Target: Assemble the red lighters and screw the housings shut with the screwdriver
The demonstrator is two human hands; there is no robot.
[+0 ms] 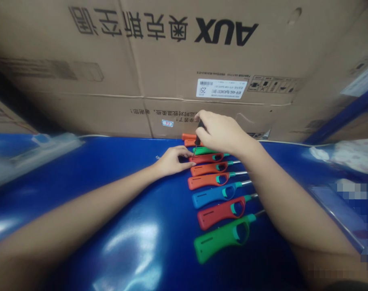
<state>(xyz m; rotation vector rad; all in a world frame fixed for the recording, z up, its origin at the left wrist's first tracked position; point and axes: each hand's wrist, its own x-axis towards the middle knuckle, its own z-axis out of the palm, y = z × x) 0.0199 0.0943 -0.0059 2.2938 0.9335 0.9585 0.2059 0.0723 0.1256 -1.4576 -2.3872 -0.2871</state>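
Your right hand (218, 129), at the middle of the frame, is curled closed around the dark handle of a screwdriver (197, 140), whose shaft slants down to the left end of the upper red lighter (208, 158). That lighter lies just right of the frame's middle, fourth from the top in a row of nine. Your left hand (173, 161) has thumb and forefinger slightly apart, set about the lighter's left end; how firmly they press, you cannot tell.

Your tightest side is the top: a cardboard box (159, 76) rises like a wall along the table's far edge, near both hands. Below the red one, an orange lighter (208, 168) lies close beside it, and your right forearm crosses over the metal tubes. Your widest room is blue table (166, 218), spreading across the lower middle, left of the green lighter (223, 238) nearest you. A plastic bag (47, 151) borders the left; a pale bundle (356, 155) sits at the right edge.
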